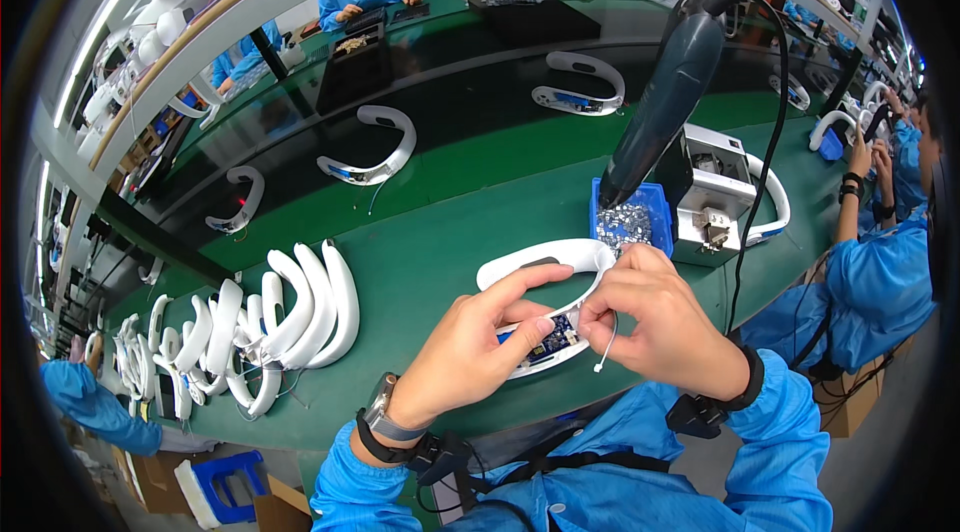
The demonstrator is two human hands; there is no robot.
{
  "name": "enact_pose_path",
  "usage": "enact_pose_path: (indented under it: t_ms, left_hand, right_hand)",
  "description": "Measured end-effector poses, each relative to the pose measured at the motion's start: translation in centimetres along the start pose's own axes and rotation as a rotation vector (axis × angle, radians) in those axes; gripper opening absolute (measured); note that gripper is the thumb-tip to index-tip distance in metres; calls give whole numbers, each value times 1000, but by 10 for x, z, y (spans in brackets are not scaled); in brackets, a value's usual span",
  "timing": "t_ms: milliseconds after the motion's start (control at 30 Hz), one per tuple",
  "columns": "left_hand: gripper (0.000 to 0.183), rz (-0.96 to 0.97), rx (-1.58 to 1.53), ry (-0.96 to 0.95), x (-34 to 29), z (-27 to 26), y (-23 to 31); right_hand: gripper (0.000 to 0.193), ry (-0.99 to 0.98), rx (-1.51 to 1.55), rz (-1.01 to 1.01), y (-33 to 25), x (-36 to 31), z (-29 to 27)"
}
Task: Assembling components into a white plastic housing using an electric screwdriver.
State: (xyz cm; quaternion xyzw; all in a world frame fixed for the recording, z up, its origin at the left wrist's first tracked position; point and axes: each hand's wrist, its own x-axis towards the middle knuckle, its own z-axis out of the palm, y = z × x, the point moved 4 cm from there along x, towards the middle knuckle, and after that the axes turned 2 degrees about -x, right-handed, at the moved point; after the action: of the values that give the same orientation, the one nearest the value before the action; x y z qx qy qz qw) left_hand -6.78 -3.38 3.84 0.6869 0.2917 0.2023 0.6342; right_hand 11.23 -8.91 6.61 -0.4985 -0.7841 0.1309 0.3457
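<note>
Housing (572, 250), white and curved, lies just right of the frame's centre, held in the half-curled left hand (465, 347), whose thumb is laid by the exposed circuit board (552, 340). The right hand (655, 307) is curled in at the right bend; whether anything is pinched there cannot be told. The dangling white cable (607, 346) could be snagged or trapped if not kept clear, and the board might be scraped by a slipping thumb. Above, small metal parts (622, 225) could be spilled if the blue tray (658, 207) were knocked.
</note>
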Motion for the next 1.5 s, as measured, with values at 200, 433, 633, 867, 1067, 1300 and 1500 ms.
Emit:
enact_pose_path:
  t_ms: [200,433,633,867,1067,1300,1500]
  left_hand:
    - [48,42,17,40,1,0,1]
    - [46,43,74,76,3,1,8]
    - [30,61,-15,77,3,-3,3]
    - [19,-32,21,32,4,-10,4]
    - [17,30,86,9,0,-6,5]
    - [19,-4,120,37,1,-5,6]
    - [19,-6,80,58,2,-4,7]
  right_hand:
    - [13,86,-108,-90,-3,-2,7]
    - [18,154,-231,-174,-12,-5,12]
    - [22,156,-166,-188,-7,-4,-1]
    - [22,212,-122,-352,-12,-12,-2]
    - [23,301,-236,-273,-7,-8,0]
    - [24,305,-216,-312,-16,-4,2]
    - [19,179,-116,-181,-8,-2,2]
